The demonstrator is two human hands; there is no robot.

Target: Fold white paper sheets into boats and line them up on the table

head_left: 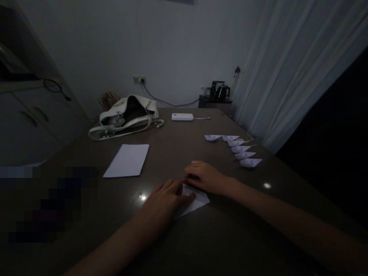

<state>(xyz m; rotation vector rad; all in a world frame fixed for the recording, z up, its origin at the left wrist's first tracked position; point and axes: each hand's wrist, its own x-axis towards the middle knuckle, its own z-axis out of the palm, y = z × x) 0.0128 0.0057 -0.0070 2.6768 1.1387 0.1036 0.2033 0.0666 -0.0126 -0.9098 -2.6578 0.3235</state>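
Observation:
A partly folded piece of white paper (198,200) lies on the dark table between my hands, one pointed corner toward the right. My left hand (165,199) covers its left part, the thumb pressed on top and the fingers curled at the far edge. At the paper's far corner, the fingertips of my right hand (205,177) are bent down and meet the left fingers. The fingers hide that corner. Several folded paper boats (244,155) stand in a line beyond my right hand. A stack of white paper sheets (127,161) lies beyond my left hand.
A white handbag (129,111) with its strap rests at the far left of the table (172,145). Toward the far edge lies a white power bank (182,117) with a short cable. A black kettle (222,92) stands behind the table, near a white curtain (273,69).

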